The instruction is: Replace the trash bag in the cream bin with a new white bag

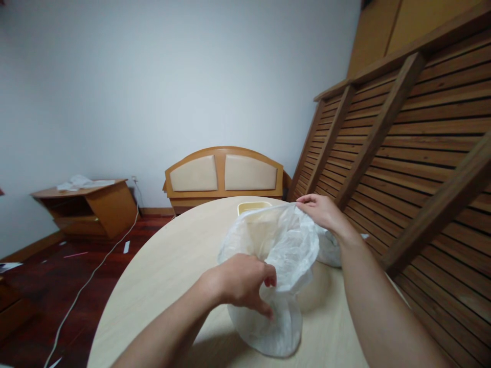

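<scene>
- 2 bare forearms reach in from the bottom edge, the left (172, 322) and the right (379, 291).
- Left hand (243, 278) is at the near side of the bag, its fingers curled and its thumb held well apart from them; whether it touches the plastic, I cannot tell.
- White, see-through plastic bag (292, 260) stands on the table between the 2 hands, its mouth wide and its lower part resting on the tabletop.
- Right hand (318, 208) pinches the far right edge of the bag's mouth between thumb and fingers.
- White bundle (328, 248) lies just beyond the right wrist, partly hidden.
- Round, pale table (164, 266) carries all of these.
- Yellow container (253, 205) sits behind the bag, with only its upper part showing.
- Slatted wooden panel (383, 168) leans along the right side.
- Pale cable (92, 278) trails across the dark red floor (57, 276) at left.
- Low cabinet (111, 209) holds crumpled white sheets (79, 182).
- Headboard (221, 176) with 2 cream pads stands against the plain wall (192, 76).
</scene>
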`<act>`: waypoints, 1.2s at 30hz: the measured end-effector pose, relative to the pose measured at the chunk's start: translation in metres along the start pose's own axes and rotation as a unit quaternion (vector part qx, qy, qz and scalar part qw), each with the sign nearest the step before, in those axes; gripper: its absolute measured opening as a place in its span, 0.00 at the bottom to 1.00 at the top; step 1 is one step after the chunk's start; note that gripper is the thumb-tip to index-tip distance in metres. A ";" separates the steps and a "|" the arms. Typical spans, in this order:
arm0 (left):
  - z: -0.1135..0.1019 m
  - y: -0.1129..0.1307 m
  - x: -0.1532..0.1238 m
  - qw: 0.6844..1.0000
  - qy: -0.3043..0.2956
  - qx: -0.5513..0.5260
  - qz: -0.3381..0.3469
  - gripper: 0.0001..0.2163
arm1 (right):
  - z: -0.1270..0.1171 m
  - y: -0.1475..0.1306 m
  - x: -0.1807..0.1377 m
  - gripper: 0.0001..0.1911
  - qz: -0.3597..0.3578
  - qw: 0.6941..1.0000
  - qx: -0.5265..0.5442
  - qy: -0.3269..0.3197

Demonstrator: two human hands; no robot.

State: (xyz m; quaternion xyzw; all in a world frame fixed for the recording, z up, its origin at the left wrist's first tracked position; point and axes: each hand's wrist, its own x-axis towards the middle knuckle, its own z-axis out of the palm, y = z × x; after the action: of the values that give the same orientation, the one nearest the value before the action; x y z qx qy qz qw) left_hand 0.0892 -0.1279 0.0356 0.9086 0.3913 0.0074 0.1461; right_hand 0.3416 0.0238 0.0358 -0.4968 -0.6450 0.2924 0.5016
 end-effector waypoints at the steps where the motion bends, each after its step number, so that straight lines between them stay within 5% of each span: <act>1: 0.002 -0.002 0.001 1.000 -0.002 0.017 -0.011 0.14 | -0.001 0.001 0.001 0.08 -0.002 1.000 0.001 0.002; 4: -0.001 -0.009 0.000 0.998 0.024 0.035 -0.035 0.07 | -0.002 0.002 0.002 0.09 -0.010 1.000 -0.013 0.015; 8: -0.018 -0.020 -0.009 0.984 0.179 -0.010 -0.023 0.06 | 0.003 -0.008 0.000 0.10 -0.044 0.998 -0.033 0.020; 12: -0.030 -0.028 -0.012 0.948 0.309 -0.049 0.054 0.04 | 0.016 -0.034 -0.013 0.12 -0.115 0.992 -0.036 -0.048; 20: -0.026 -0.038 0.001 0.922 0.379 -0.081 -0.002 0.04 | 0.041 -0.083 -0.054 0.12 -0.228 0.949 -0.033 -0.217; 25: -0.029 -0.045 0.002 0.901 0.408 -0.118 -0.087 0.08 | 0.040 -0.089 -0.061 0.14 -0.224 0.946 -0.062 -0.224; 31: -0.037 -0.064 0.000 0.825 0.515 -0.204 -0.109 0.08 | 0.035 -0.095 -0.066 0.32 -0.191 0.949 -0.099 -0.229; 36: -0.042 -0.073 -0.002 0.792 0.536 -0.267 -0.120 0.11 | 0.029 -0.095 -0.067 0.42 -0.196 0.942 -0.104 -0.254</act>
State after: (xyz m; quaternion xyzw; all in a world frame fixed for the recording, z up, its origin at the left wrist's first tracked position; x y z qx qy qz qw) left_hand 0.0308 -0.0705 0.0561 0.6296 0.4953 0.5795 0.1498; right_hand 0.2811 -0.0673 0.0856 -0.3195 -0.8622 0.2363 0.3141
